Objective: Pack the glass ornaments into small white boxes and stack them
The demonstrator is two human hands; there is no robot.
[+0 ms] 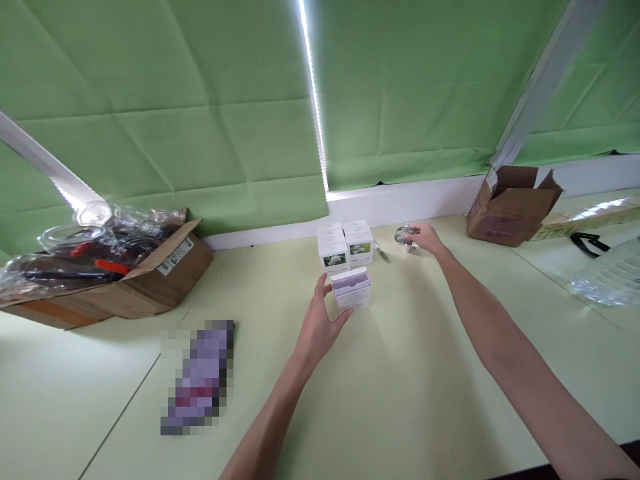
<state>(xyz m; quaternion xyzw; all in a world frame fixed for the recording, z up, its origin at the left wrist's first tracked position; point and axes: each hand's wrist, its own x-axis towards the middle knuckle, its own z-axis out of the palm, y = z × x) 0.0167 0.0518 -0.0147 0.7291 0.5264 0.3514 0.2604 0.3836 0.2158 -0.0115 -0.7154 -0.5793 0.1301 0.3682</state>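
Note:
My left hand (320, 320) grips a small white carton (353, 297) from its left side, thumb at the front and fingers behind. The carton stands upright, its top open and its inside pale purple. Further back to the right, the fingers of my right hand (423, 237) pinch a small round shiny object (401, 233), partly covered by the fingertips; its kind is unclear. Two rows of closed white cartons (345, 241) with plant pictures stand just behind the open one. A slim pen-like item (381, 251) lies between these rows and my right hand.
At the left, a cardboard box (165, 273) overflows with plastic-wrapped items. An open brown box (510, 207) stands at the back right, with a large clear plastic bottle (613, 273) nearer. A blurred purple item (203, 377) lies front left. Green blinds (250, 100) hang behind the table.

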